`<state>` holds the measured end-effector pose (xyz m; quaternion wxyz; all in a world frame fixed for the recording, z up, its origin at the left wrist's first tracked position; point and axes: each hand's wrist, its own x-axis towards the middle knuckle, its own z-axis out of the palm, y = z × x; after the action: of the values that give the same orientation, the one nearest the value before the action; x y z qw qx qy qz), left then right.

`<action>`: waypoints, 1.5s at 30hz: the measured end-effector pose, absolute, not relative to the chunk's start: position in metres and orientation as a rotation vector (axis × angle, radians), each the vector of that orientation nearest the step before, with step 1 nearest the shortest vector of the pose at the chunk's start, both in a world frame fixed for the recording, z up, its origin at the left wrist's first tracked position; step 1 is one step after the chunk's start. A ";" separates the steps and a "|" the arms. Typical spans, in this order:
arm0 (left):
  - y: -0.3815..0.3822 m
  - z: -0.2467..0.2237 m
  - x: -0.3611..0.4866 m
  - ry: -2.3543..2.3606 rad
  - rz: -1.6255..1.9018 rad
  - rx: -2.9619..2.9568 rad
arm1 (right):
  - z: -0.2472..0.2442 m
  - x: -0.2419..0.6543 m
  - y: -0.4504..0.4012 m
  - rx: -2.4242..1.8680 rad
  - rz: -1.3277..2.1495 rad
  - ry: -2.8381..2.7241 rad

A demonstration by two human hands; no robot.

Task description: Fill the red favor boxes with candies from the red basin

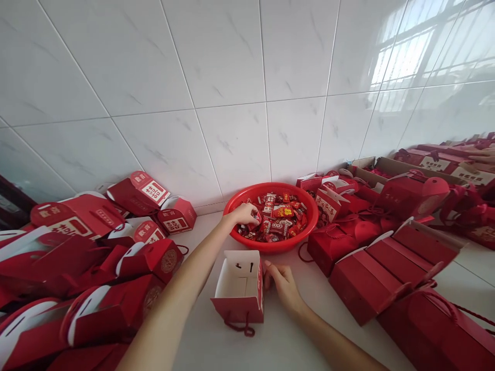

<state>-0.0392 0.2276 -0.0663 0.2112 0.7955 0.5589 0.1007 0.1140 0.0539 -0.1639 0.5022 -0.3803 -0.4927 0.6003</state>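
My left hand (246, 214) reaches into a red plastic basket (273, 248) filled with wrapped candies (276, 225). Its fingers are closed round a red and white wrapped candy (255, 218) at the basket's left side. Just in front of the basket stands an open red gift box (243, 309) with a white inside, slots in its back panel and a dark red cord handle at the front. I see no contents in it. My right hand (281, 282) is beside the box with its fingers curled, thumb and fingertips gripping the right side panel.
Many red gift boxes (170, 260) are heaped on the left, some with flaps up. More red boxes (367, 278) with cord handles crowd the right. A cardboard carton (406, 167) stands farther back there. Behind the basket rises a white tiled wall (232, 129).
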 end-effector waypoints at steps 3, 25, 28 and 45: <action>0.225 -0.064 -0.042 1.533 0.466 2.180 | -0.162 0.114 0.053 -0.931 1.439 -1.200; 0.122 -0.001 -0.020 0.859 0.717 2.217 | -0.106 0.148 0.049 -0.602 1.315 -0.982; 0.101 0.006 -0.009 0.859 0.688 2.415 | -0.100 0.153 0.049 -0.522 1.441 -0.948; 0.074 0.002 -0.006 0.696 0.837 2.188 | -0.088 0.156 0.039 -0.452 1.601 -0.899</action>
<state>-0.0065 0.0742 0.0018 0.3419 0.8413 0.2675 0.3220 0.1564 0.0388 -0.0882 0.5853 -0.1937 -0.3853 0.6866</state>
